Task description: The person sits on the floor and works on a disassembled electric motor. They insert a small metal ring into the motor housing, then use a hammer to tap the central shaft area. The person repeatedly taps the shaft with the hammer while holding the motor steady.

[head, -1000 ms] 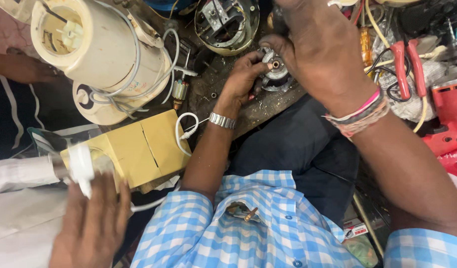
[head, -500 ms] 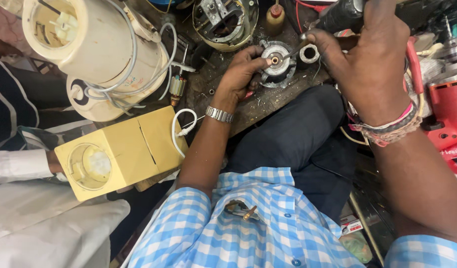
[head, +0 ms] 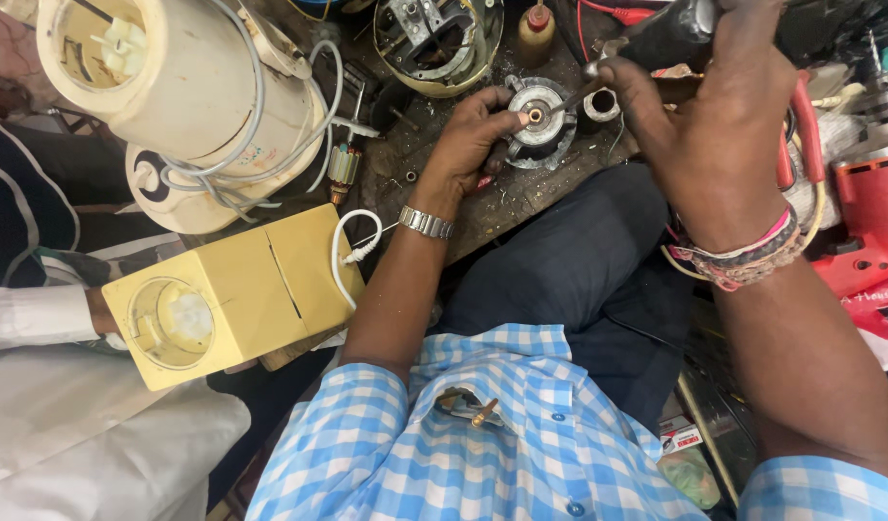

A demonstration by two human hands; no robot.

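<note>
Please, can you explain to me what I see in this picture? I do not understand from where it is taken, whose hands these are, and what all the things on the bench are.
The camera sits on a person's head and looks straight down, so you see their checked blue shirt at the bottom and both arms reaching forward. The left hand, with a metal wristwatch, steadies a round metal motor part on the dirty workbench. The right hand, with coloured bracelets, grips a dark-handled tool whose tip meets the middle of that part. Around them lie a cream appliance body wrapped in its cable, a yellow appliance base on its side, a small brown bottle, another open round housing and a red power tool. At the left edge a second person in white sleeves holds the yellow base.
</note>
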